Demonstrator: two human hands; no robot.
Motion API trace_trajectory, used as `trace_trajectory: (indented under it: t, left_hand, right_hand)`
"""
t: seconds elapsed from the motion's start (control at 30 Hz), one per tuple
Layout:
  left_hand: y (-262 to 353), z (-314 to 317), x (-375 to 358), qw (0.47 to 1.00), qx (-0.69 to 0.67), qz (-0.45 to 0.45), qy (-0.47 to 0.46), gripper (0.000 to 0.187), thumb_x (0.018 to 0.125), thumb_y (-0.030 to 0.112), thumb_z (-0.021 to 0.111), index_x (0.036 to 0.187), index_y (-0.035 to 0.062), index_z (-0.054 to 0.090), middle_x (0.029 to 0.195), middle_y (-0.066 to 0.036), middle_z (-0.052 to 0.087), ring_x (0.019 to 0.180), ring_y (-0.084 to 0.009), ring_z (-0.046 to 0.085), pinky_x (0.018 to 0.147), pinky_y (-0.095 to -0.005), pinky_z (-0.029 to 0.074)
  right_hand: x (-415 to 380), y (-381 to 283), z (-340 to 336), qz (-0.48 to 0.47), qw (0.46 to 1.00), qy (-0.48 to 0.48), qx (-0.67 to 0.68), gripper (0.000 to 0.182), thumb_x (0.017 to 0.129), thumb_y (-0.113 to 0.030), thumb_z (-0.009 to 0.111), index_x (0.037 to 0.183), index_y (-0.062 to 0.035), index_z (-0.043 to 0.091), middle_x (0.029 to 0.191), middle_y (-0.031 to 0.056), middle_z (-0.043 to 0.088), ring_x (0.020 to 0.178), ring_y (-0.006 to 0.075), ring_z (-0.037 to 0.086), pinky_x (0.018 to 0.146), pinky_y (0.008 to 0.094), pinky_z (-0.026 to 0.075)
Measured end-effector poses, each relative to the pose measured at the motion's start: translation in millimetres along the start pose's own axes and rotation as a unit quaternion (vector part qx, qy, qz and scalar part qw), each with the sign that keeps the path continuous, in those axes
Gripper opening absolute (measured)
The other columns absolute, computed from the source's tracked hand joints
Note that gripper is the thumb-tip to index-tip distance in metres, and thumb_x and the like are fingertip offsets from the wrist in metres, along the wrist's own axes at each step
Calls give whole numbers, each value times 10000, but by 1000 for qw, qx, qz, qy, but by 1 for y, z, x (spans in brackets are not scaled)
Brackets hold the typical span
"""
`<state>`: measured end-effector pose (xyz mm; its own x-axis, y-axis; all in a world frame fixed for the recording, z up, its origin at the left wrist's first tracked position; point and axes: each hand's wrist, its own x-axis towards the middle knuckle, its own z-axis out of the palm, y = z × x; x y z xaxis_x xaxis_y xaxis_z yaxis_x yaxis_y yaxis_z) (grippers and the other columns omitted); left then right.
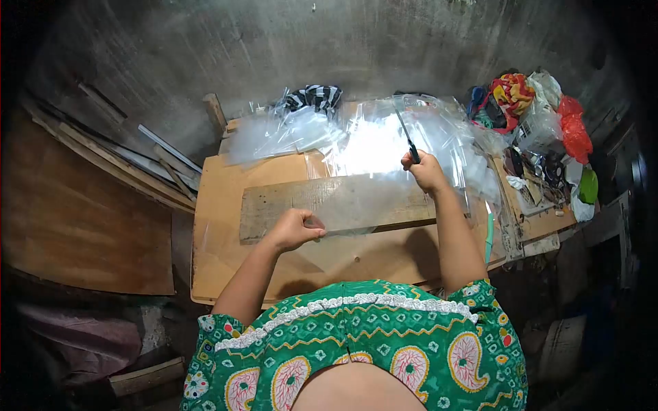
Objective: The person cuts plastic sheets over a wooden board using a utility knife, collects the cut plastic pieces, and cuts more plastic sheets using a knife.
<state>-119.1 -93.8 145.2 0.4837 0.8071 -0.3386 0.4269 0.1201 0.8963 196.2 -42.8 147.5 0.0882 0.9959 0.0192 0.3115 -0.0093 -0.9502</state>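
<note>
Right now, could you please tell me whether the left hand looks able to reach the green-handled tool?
Probably not directly: the right forearm lies between the left hand and the green-handled tool.

Glare whitens the clear, glossy plastic sheets [373,147] far on the light-brown wooden worktop [218,198]; shadows darken its near side; corners fade black.

- My one view looks from my head, forward and down at my fingers [318,233].
- Nearest is my green garment [411,325], bottom centre; then the counter [218,205], mid-frame; farthest, the wall [274,48], top.
</note>
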Motion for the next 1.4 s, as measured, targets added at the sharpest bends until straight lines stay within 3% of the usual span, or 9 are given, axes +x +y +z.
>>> trace_trajectory:
  t: [0.27, 0.37, 0.7, 0.77, 1.0, 1.13, 1.2, 1.27, 1.4]
  left_hand:
    - [5, -11, 10, 996, 77, -25, -37, 132, 698, 48, 655, 803, -8, 597, 704, -69, 621, 625, -116, 584, 569, -250, 461]
    - [-5, -31, 28, 985, 146, -27, -86, 138, 687, 72, 668, 793, 8, 607, 686, -53, 618, 608, -108, 582, 561, -259, 456]
    - [-49, -55, 90, 934, 278, -172, -142, 206, 667, 229, 712, 767, 63, 644, 685, -43, 622, 617, -121, 547, 587, -273, 431]
    - [-73, -61, 106, 929, 294, -125, -189, 202, 651, 238, 722, 740, 77, 641, 656, -23, 611, 603, -111, 532, 568, -283, 427]
    - [-104, -65, 135, 900, 353, -154, -203, 262, 580, 237, 741, 725, 44, 637, 669, -80, 613, 618, -161, 568, 569, -327, 450]
    - [-82, -58, 121, 884, 391, -154, -206, 250, 570, 228, 734, 710, 40, 648, 686, -94, 624, 633, -194, 582, 592, -336, 463]
    - [-75, -53, 122, 866, 433, -128, -213, 246, 566, 222, 734, 708, 39, 652, 699, -99, 628, 641, -204, 587, 601, -337, 467]
    - [-75, -53, 121, 864, 441, -153, -190, 246, 555, 209, 735, 720, 44, 657, 735, -102, 635, 655, -208, 593, 607, -332, 470]
    - [-60, -54, 111, 856, 471, -115, -180, 244, 551, 210, 733, 714, 46, 656, 737, -92, 636, 667, -195, 590, 620, -321, 468]
  right_hand:
    - [-3, 41, -1, 26, 1000, -1, 6, 42, 720, -50, 571, 744, -18, 559, 673, 16, 554, 638, 98, 502, 620, 237, 409]
    - [-16, 53, 7, 77, 993, -13, -88, 100, 708, -87, 619, 762, -8, 591, 638, 39, 581, 586, 107, 512, 552, 267, 417]
    - [-41, 99, 63, 128, 951, 75, -271, 103, 689, -156, 611, 740, -66, 606, 691, 181, 581, 703, 345, 565, 619, 409, 433]
    - [-38, 107, 66, 129, 946, 73, -287, 113, 687, -151, 609, 766, -70, 602, 713, 184, 583, 717, 350, 562, 627, 418, 433]
    - [-46, 73, 68, 187, 923, 48, -333, 164, 726, -141, 564, 875, -73, 568, 872, 183, 583, 835, 359, 554, 709, 443, 444]
    - [-58, 80, 71, 71, 931, 56, -355, 123, 688, -59, 540, 808, -81, 556, 871, 141, 560, 835, 353, 527, 703, 447, 425]
    - [-66, 81, 68, 96, 920, 51, -376, 121, 683, -39, 539, 792, -92, 549, 864, 122, 544, 845, 339, 521, 706, 436, 429]
    - [-72, 87, 61, -11, 926, 25, -377, 186, 677, -36, 554, 845, -115, 564, 841, 112, 539, 839, 325, 518, 706, 425, 433]
    - [-83, 79, 47, 48, 928, -59, -365, 343, 675, -52, 597, 986, -192, 570, 881, 102, 498, 866, 305, 524, 725, 409, 447]
